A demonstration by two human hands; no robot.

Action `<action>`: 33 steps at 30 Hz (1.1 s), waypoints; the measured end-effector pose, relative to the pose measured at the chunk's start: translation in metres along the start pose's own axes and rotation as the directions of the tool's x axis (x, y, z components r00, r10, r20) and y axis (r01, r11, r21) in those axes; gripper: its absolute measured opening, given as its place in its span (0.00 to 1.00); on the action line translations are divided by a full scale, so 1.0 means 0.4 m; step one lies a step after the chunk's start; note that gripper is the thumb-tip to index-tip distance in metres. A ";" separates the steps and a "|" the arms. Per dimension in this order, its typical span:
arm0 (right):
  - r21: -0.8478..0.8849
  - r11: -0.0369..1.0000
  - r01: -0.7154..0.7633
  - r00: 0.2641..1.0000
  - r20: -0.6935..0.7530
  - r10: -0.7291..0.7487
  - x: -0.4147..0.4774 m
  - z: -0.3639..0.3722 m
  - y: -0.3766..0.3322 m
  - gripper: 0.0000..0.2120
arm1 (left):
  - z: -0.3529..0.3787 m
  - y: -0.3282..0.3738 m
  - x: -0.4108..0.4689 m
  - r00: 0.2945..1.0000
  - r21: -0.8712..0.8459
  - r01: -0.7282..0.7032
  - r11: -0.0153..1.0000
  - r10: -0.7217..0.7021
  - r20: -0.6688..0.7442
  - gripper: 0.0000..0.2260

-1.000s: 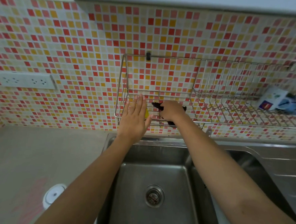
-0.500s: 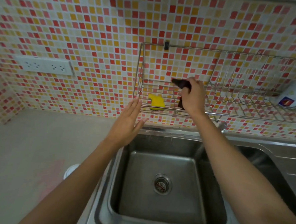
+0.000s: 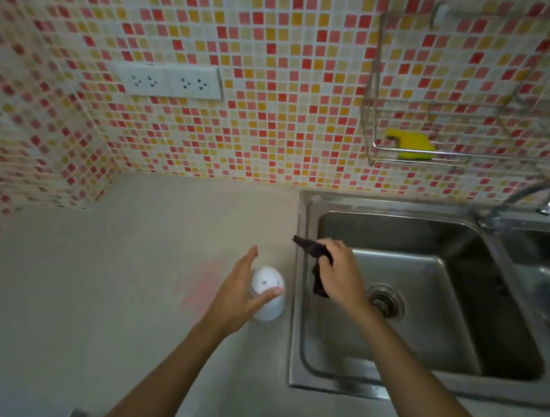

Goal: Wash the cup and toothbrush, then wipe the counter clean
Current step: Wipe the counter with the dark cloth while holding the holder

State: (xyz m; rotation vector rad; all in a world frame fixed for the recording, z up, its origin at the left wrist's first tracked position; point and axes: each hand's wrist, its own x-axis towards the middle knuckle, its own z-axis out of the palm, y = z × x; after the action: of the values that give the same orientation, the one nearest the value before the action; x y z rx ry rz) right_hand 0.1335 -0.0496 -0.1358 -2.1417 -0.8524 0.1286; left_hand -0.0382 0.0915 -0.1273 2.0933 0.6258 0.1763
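Counter (image 3: 118, 279) fills the lower left of the frame, with a faint pink smear (image 3: 201, 284) at lower centre, just left of the cup. It has not yet been wiped.

Sink (image 3: 295, 338) occupies the lower right, and its basin holds nothing visible. The toothbrush is not in view.

Wire rack (image 3: 375, 85) now sits at the upper right. One second ago both hands were raised to it, and they have since come down to counter level.

Left hand (image 3: 236, 296), at lower centre, is open with its fingers straight. The palm faces the cup and the thumb lies across its near side. Whether the thumb is touching the cup cannot be determined.

Right hand (image 3: 340, 276) hovers over the left edge of the sink. Its fingers are curled around the dark cloth (image 3: 313, 252) taken from the rack.

Cup (image 3: 269, 308) is white and stands on the counter, just beside the sink rim and next to the left palm.

Yellow sponge (image 3: 412, 146) remains in the rack.

Assessment: with the cloth fetched, the wiping step is probably beginning. The left hand is positioned to lift the cup clear of the smear.
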 end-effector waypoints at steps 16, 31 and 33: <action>-0.517 0.828 0.216 0.933 0.360 -0.019 -0.022 0.251 0.067 0.35 | -0.002 -0.152 0.015 0.993 -0.348 -0.090 0.933 0.056 -0.107 0.37; -0.327 0.756 0.567 0.771 0.533 -0.348 -0.236 0.602 -0.254 0.25 | -0.410 -0.358 0.039 0.845 -0.298 -0.065 0.952 -0.107 -0.525 0.41; -0.371 0.756 0.540 0.799 0.507 -0.322 -0.115 0.652 -0.259 0.23 | -0.409 -0.366 0.042 0.847 -0.304 -0.064 0.951 -0.109 -0.520 0.41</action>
State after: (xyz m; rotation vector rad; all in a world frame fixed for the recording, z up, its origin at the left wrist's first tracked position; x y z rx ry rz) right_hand -0.0505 0.1384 -0.2440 -2.3419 -1.8036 0.1286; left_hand -0.1351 0.2870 -0.1545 1.7213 0.8859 0.8150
